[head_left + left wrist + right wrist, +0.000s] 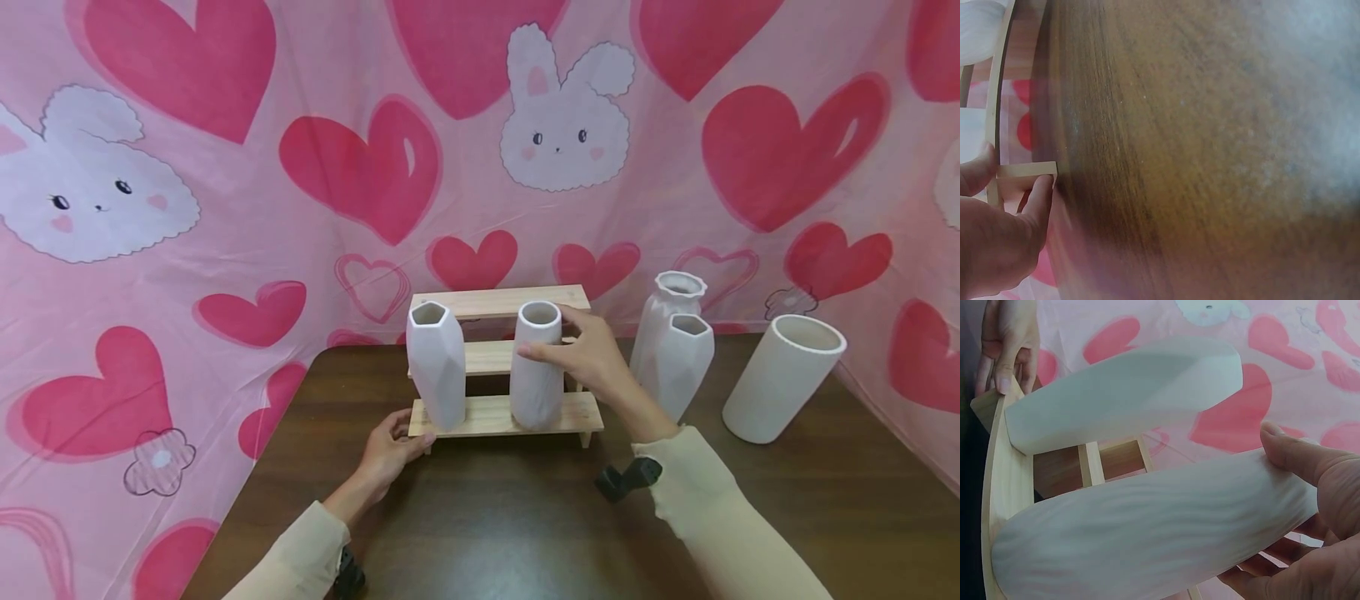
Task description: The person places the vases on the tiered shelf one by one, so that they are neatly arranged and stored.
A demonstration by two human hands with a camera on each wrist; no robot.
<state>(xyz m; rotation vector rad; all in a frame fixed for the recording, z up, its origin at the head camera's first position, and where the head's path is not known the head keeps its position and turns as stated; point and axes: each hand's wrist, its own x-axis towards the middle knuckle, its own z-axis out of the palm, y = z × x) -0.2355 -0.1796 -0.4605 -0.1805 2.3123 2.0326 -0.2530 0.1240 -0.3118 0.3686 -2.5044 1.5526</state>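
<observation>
A tiered wooden shelf [491, 414] stands on the table, and two white vases are upright on its lowest step. My right hand [592, 354] holds the ripple-textured vase [537, 379] near its top, thumb on the front side and fingers behind. In the right wrist view the base of this rippled vase [1147, 531] rests against the step. To its left stands the faceted vase [438, 367], which neither hand touches. My left hand [386, 454] grips the left end of the lowest step, its thumb on top; the left wrist view shows a finger against the shelf's leg [1029, 170].
Right of the shelf, a fluted-rim vase [652, 333] stands behind a smaller faceted vase [686, 362]. Farther right is a wide cylindrical vase [783, 379]. A pink cloth with hearts and rabbits [480, 192] hangs behind the brown table [495, 525].
</observation>
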